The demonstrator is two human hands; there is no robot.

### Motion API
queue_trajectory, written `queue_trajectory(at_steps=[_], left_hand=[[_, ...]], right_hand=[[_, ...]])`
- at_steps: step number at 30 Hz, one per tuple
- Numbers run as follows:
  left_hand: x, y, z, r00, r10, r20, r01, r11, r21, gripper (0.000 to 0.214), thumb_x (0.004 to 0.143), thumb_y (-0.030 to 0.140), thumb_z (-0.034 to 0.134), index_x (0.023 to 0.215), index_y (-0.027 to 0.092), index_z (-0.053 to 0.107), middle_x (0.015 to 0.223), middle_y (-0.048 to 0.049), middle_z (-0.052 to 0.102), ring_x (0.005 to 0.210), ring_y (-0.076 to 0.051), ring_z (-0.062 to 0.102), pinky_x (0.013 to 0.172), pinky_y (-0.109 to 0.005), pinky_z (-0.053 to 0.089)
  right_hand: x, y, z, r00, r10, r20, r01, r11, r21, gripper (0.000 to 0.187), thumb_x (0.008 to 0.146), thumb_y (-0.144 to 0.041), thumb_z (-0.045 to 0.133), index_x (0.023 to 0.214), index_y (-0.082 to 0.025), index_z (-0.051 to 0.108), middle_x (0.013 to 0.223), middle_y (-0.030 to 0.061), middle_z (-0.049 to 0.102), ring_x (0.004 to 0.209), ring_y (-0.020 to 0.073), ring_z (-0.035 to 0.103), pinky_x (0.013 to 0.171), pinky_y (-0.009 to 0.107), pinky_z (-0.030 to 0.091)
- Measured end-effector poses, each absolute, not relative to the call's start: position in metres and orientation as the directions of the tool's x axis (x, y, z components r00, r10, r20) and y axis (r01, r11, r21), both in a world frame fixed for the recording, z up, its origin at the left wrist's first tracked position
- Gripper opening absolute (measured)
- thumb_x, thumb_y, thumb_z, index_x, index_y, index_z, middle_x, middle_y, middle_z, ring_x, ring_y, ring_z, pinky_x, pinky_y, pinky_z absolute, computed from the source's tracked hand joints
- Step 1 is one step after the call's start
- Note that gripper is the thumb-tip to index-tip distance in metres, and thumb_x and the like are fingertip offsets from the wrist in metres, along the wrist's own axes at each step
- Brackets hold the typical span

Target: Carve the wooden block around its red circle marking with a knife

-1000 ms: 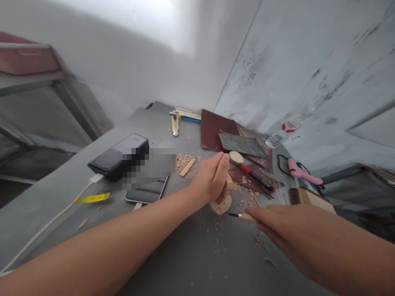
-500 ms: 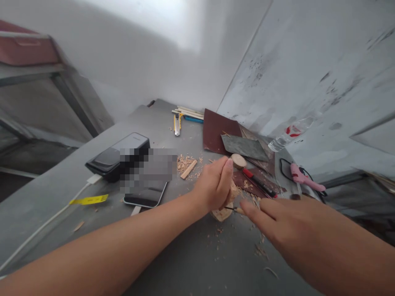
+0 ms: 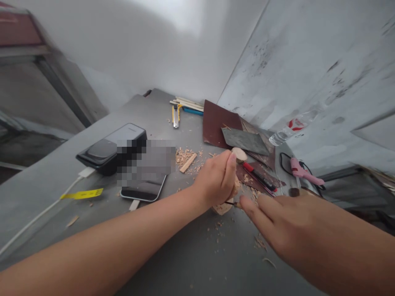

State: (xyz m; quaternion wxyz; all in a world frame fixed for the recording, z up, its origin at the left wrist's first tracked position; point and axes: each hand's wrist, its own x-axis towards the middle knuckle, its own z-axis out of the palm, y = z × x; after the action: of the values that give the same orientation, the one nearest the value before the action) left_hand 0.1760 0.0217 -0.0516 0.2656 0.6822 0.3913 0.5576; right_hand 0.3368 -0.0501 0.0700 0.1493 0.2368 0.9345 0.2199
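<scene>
My left hand (image 3: 217, 176) is closed around a pale piece of carved wood (image 3: 222, 208); its lower end shows beneath the fist and most of it is hidden. In my right hand (image 3: 274, 218) is a carving tool (image 3: 237, 204) with a wooden handle and a thin dark shaft. The shaft's tip meets the wood just under my left hand, though the very end is hard to see. Behind the left fist shows a round, flat-topped wooden end (image 3: 239, 154); I cannot tell whether it belongs to the held piece. Wood shavings (image 3: 185, 157) lie scattered around both hands.
A black power bank (image 3: 115, 144) and a phone (image 3: 143, 191) with cables lie left. Further back are a yellow utility knife (image 3: 175, 116), brown sandpaper (image 3: 219, 123) and grey sandpaper (image 3: 245, 139). To the right are a red-black marker (image 3: 259, 176), water bottle (image 3: 293, 125) and pink glue gun (image 3: 304, 172).
The view has shifted slightly, so the table items sit a little higher in the picture. Both hands keep their grips, with the tool still against the wood.
</scene>
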Motion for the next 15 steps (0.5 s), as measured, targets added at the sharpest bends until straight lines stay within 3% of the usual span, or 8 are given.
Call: queue_trajectory(at_steps=[3, 7, 9, 15], left_hand=[[0.177, 0.022, -0.052, 0.075, 0.828, 0.556, 0.248, -0.555, 0.794, 0.035, 0.111, 0.031, 0.025, 0.079, 0.027, 0.039, 0.068, 0.0028, 0.048, 0.062, -0.017, 0.049, 0.067, -0.034, 0.041], [0.177, 0.022, -0.050, 0.064, 0.841, 0.537, 0.264, -0.533, 0.804, 0.036, 0.111, 0.032, 0.026, 0.078, 0.027, 0.040, 0.068, 0.0026, 0.048, 0.062, -0.018, 0.048, 0.064, -0.034, 0.039], [0.176, 0.021, -0.048, 0.055, 0.853, 0.519, 0.265, -0.514, 0.816, 0.036, 0.111, 0.032, 0.026, 0.078, 0.027, 0.040, 0.066, 0.0033, 0.046, 0.060, -0.018, 0.047, 0.063, -0.035, 0.036], [0.176, 0.020, -0.047, 0.080, 0.854, 0.514, 0.243, -0.517, 0.821, 0.034, 0.109, 0.031, 0.027, 0.078, 0.027, 0.039, 0.067, 0.0031, 0.045, 0.062, -0.018, 0.046, 0.065, -0.036, 0.036]], right_hand=[[0.334, -0.058, 0.069, -0.868, 0.471, -0.156, 0.329, 0.781, 0.531, 0.047, 0.064, -0.007, 0.058, 0.107, -0.015, 0.076, 0.064, 0.0067, 0.061, 0.042, 0.0223, 0.047, 0.044, 0.037, 0.017], [0.326, -0.050, 0.072, -0.722, 0.640, -0.264, 0.567, 0.766, 0.303, 0.037, 0.063, -0.004, 0.062, 0.095, -0.020, 0.073, 0.066, 0.0016, 0.067, 0.041, 0.0175, 0.054, 0.044, 0.034, 0.021], [0.324, -0.047, 0.071, -0.642, 0.686, -0.341, 0.638, 0.726, 0.258, 0.037, 0.062, -0.004, 0.065, 0.093, -0.022, 0.071, 0.065, -0.0011, 0.067, 0.043, 0.0165, 0.056, 0.046, 0.033, 0.022], [0.331, -0.062, 0.059, -0.845, 0.521, -0.123, 0.382, 0.748, 0.543, 0.053, 0.065, -0.007, 0.064, 0.116, -0.016, 0.074, 0.061, 0.0032, 0.061, 0.044, 0.0226, 0.051, 0.045, 0.037, 0.016]])
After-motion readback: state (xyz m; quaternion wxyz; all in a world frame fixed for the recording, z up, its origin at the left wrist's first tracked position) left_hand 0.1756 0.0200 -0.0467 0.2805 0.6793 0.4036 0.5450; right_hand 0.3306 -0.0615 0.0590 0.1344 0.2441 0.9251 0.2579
